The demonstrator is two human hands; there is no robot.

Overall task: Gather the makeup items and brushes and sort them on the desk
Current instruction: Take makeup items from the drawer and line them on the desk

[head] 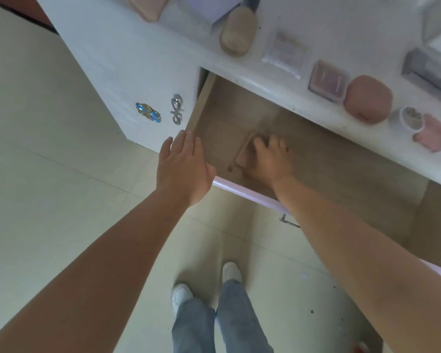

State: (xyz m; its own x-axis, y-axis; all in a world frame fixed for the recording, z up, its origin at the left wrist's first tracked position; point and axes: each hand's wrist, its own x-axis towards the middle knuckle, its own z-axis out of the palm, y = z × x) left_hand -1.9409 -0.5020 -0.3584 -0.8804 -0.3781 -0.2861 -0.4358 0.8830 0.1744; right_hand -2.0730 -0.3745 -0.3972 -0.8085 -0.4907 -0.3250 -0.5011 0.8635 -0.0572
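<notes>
Left hand (182, 165) hovers flat, fingers straight, holding nothing, over the open drawer's (341, 159) near-left corner. Just beyond, the right hand (269, 159) reaches inside, fingers curling over a thin tan case (245, 154) lying flat on the drawer bottom. It looks light, stiff and probably slick; pinching its long edges seems best. Farther up on the desk (278, 24), compacts and pouches sit in 1 loose row.

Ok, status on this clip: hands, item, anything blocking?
Left hand open, flat at the drawer corner. Right hand inside the drawer, fingers curled on a flat brown case. Nothing blocking; other makeup sits on the desk.
</notes>
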